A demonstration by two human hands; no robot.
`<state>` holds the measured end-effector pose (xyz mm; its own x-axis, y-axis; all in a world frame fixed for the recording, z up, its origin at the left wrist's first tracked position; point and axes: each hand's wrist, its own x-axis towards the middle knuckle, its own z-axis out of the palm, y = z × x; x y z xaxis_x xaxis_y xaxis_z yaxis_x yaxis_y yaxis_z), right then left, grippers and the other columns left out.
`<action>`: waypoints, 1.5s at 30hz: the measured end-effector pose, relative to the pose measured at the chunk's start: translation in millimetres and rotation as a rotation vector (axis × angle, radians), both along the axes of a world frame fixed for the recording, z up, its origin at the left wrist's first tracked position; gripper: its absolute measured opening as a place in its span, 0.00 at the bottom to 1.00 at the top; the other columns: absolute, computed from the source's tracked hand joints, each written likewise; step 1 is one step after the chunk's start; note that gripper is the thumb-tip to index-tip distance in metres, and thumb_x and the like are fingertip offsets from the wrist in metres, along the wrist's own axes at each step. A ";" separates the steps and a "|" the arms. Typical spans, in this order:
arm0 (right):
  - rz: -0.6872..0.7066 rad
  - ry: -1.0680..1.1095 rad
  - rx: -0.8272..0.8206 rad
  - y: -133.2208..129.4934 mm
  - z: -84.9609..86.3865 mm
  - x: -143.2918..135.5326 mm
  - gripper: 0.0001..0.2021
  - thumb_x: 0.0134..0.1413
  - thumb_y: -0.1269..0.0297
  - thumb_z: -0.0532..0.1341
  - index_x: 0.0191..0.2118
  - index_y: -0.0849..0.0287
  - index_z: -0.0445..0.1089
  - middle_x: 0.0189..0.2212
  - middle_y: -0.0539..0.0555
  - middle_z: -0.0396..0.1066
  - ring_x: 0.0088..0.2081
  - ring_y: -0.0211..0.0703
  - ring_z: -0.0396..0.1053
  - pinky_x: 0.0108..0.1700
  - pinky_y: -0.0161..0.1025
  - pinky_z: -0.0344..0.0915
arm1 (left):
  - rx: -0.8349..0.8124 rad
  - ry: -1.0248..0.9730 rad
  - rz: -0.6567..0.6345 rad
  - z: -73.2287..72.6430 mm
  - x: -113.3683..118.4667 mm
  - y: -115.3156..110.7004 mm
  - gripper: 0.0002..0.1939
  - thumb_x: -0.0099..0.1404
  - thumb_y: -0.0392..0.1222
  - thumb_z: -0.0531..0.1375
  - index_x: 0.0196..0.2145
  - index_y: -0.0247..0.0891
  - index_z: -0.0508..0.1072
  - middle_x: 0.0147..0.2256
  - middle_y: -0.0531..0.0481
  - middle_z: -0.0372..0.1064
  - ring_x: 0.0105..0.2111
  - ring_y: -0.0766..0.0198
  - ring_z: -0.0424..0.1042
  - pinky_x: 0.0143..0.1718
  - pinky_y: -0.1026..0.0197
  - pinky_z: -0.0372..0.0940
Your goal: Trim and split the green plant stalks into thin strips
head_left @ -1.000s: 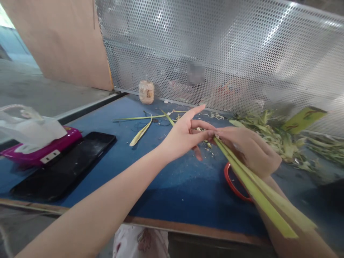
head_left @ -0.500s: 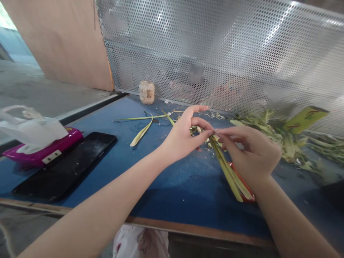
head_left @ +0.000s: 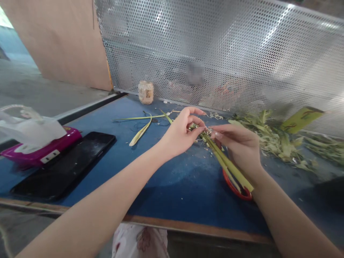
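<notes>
My left hand [head_left: 185,130] pinches the upper end of some long green leaf strips [head_left: 228,165] between thumb and forefinger, its other fingers curled loosely. My right hand [head_left: 236,145] meets it there, thumb and fingertips closed on the same end; the exact grip is partly hidden. From the fingertips the strips slant down to the right, towards my right wrist. Under their lower end lies a red loop-shaped handle [head_left: 236,190] on the blue tabletop [head_left: 172,193]; the rest of it is covered. Small leaf scraps lie behind and below the fingers.
Loose leaf strips [head_left: 141,132] lie left of my hands. A pile of leaves [head_left: 279,143] and a yellow-green card [head_left: 302,120] are at right. A jar [head_left: 146,92] stands by the perforated metal screen [head_left: 166,46]. At left are a black phone [head_left: 64,165] and a magenta power strip [head_left: 43,150].
Both hands have moved slightly left, still together at the strips' end. The strips' lower ends have swung right and shifted, so more of the red handle shows.
</notes>
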<state>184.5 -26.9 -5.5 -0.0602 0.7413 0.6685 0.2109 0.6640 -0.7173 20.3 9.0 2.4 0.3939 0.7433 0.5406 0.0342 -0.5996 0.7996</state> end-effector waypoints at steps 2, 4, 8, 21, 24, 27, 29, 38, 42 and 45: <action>0.044 -0.008 -0.021 0.4 1.3 1.3 0.11 0.49 0.73 0.60 0.35 0.51 0.74 0.25 0.49 0.69 0.24 0.35 0.64 0.22 0.34 0.63 | 0.126 0.066 0.038 0.6 -2.1 -1.4 0.14 0.59 0.31 0.53 0.43 0.36 0.56 0.31 0.52 0.67 0.23 0.71 0.59 0.24 0.65 0.56; 0.083 -0.033 -0.052 1.4 2.3 1.5 0.11 0.49 0.73 0.59 0.36 0.51 0.73 0.24 0.49 0.66 0.26 0.35 0.63 0.24 0.34 0.63 | 0.342 0.171 0.079 0.8 -4.3 -3.1 0.13 0.60 0.29 0.52 0.43 0.36 0.57 0.33 0.49 0.67 0.33 0.66 0.62 0.32 0.62 0.59; 0.166 -0.011 -0.172 6.7 2.3 0.3 0.08 0.49 0.72 0.59 0.35 0.54 0.69 0.23 0.48 0.63 0.26 0.35 0.62 0.26 0.34 0.61 | 0.523 0.251 0.095 -0.7 -6.1 -3.8 0.13 0.60 0.26 0.48 0.42 0.37 0.57 0.37 0.47 0.64 0.41 0.63 0.61 0.38 0.59 0.59; 0.040 -0.303 -0.026 8.4 0.8 6.5 0.05 0.53 0.74 0.52 0.32 0.56 0.58 0.28 0.48 0.59 0.28 0.34 0.59 0.30 0.35 0.58 | -0.147 -0.058 -0.224 -0.8 2.5 -5.3 0.12 0.58 0.29 0.53 0.32 0.40 0.52 0.29 0.53 0.64 0.33 0.68 0.65 0.35 0.62 0.59; 0.067 -0.354 -0.042 10.4 -1.7 8.7 0.05 0.53 0.75 0.52 0.31 0.56 0.58 0.27 0.48 0.59 0.26 0.33 0.58 0.28 0.34 0.59 | -0.219 -0.090 -0.269 -1.3 4.1 -5.3 0.13 0.57 0.27 0.53 0.32 0.40 0.51 0.28 0.54 0.65 0.32 0.69 0.66 0.36 0.61 0.59; 0.106 -0.262 -0.058 10.8 -3.0 7.7 0.05 0.54 0.73 0.52 0.32 0.56 0.58 0.27 0.47 0.58 0.23 0.32 0.56 0.23 0.32 0.56 | -0.284 -0.142 -0.265 0.2 4.9 -6.8 0.14 0.56 0.26 0.55 0.31 0.39 0.52 0.27 0.54 0.67 0.31 0.69 0.67 0.35 0.61 0.58; 0.143 -0.164 -0.084 10.2 -2.8 5.7 0.04 0.54 0.72 0.53 0.33 0.55 0.58 0.25 0.47 0.57 0.21 0.31 0.54 0.21 0.31 0.53 | -0.347 -0.188 -0.249 1.7 5.9 -8.6 0.14 0.56 0.26 0.55 0.31 0.39 0.53 0.27 0.55 0.67 0.29 0.70 0.66 0.32 0.62 0.58; 0.177 0.111 -0.197 6.6 5.3 2.1 0.12 0.45 0.64 0.62 0.32 0.55 0.56 0.23 0.46 0.61 0.26 0.36 0.62 0.28 0.36 0.61 | -0.738 -0.455 -0.469 1.0 7.6 -11.2 0.10 0.56 0.27 0.57 0.31 0.35 0.59 0.27 0.53 0.66 0.27 0.72 0.65 0.27 0.65 0.57; 0.229 0.169 -0.273 7.0 6.1 0.5 0.14 0.41 0.62 0.64 0.30 0.55 0.57 0.22 0.47 0.62 0.25 0.37 0.63 0.28 0.37 0.61 | -0.778 -0.506 -0.492 -1.4 7.4 -10.9 0.11 0.55 0.25 0.57 0.31 0.35 0.59 0.26 0.52 0.68 0.26 0.72 0.67 0.25 0.67 0.56; 0.218 0.216 -0.306 8.1 5.2 -0.2 0.13 0.39 0.65 0.64 0.29 0.56 0.58 0.23 0.47 0.63 0.24 0.36 0.62 0.29 0.37 0.60 | -0.745 -0.555 -0.414 -3.2 9.6 -10.2 0.11 0.56 0.25 0.57 0.32 0.36 0.58 0.24 0.53 0.69 0.25 0.72 0.67 0.24 0.68 0.55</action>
<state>184.3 -18.8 -0.3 -0.1206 0.8925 0.4345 -0.0872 0.4265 -0.9003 29.9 -1.2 -0.8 0.5312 0.8278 0.1804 -0.5527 0.1771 0.8144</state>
